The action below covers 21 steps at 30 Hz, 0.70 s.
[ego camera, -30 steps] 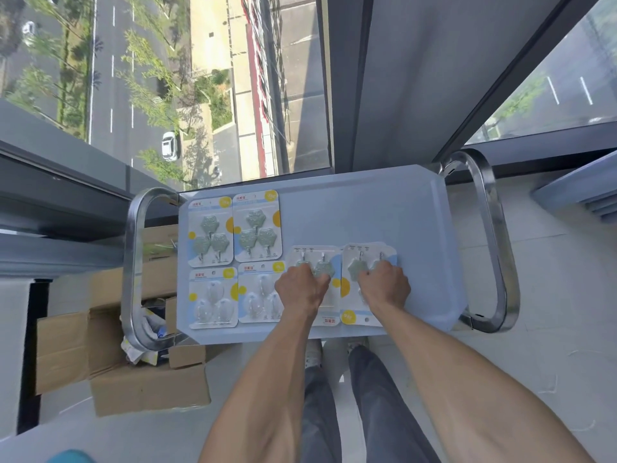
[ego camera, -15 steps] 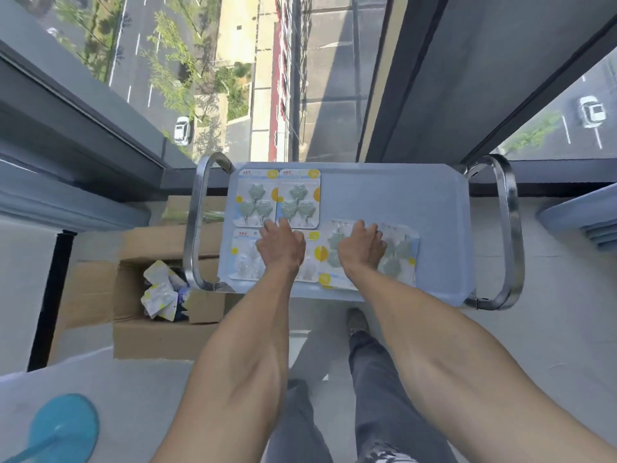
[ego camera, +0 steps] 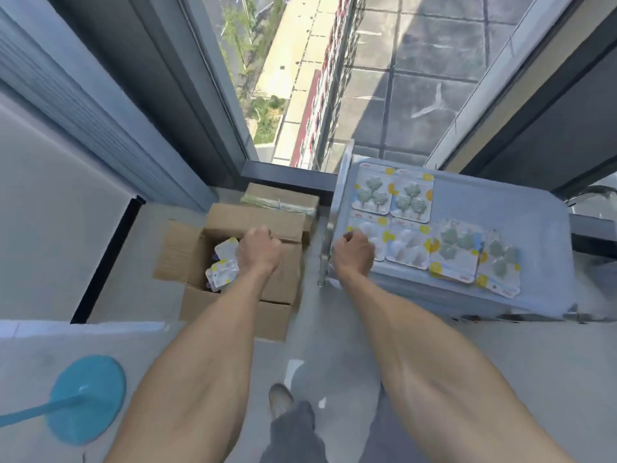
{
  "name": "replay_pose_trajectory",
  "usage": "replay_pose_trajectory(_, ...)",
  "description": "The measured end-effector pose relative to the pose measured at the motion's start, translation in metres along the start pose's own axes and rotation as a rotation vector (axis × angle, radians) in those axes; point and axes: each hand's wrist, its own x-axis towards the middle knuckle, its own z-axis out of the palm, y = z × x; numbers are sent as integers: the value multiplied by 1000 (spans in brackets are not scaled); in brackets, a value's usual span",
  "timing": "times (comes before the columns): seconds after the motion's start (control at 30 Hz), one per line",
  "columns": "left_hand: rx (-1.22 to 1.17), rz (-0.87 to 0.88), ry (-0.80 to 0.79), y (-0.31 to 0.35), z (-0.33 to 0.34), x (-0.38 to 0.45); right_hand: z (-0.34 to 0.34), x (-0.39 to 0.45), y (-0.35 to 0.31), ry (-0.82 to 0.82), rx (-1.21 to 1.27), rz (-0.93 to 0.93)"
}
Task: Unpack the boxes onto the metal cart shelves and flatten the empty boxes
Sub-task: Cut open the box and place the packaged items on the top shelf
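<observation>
An open cardboard box [ego camera: 230, 300] stands on the floor left of the metal cart and holds several blister packs [ego camera: 223, 264]. My left hand [ego camera: 258, 250] hovers over the box's right side, fingers loosely curled, holding nothing. Over the left edge of the cart's top shelf [ego camera: 521, 212], above a white hook pack [ego camera: 374, 228], my right hand [ego camera: 354, 252] is also loosely curled and empty. Several hook packs lie in rows on the shelf, including green ones [ego camera: 372, 193] at the back and two skewed ones [ego camera: 500, 262] on the right.
A second, closed box [ego camera: 283, 198] sits behind the open one, against the window frame. The cart's steel handle [ego camera: 324, 252] runs between my hands. A blue round base on a pole [ego camera: 85, 397] stands lower left. My shoe [ego camera: 279, 400] is on the floor below.
Both hands have left the packs on the shelf and swung left; my left hand now hangs over the open box. The view has turned left, toward the box.
</observation>
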Motion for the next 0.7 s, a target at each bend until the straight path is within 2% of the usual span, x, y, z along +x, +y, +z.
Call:
replay_pose_trajectory(0.13,40,-248,-97,-118,-28,2,69,-57,-27,-128,-68,-25)
replay_pose_trajectory(0.27,57,-300,-169,-187,-24,22,146,-68,-38,-291,-147,8)
replay_pose_trajectory(0.47,85,-343,-267,-252,33,94,283,-50,-13,-486,-193,207)
replay_pose_trajectory(0.6,35,-343,-330,-274,82,147,361,-32,8,-593,-241,218)
replay_pose_trajectory(0.7,20,-319,-371,-289,120,181,400,-17,24,-599,-286,240)
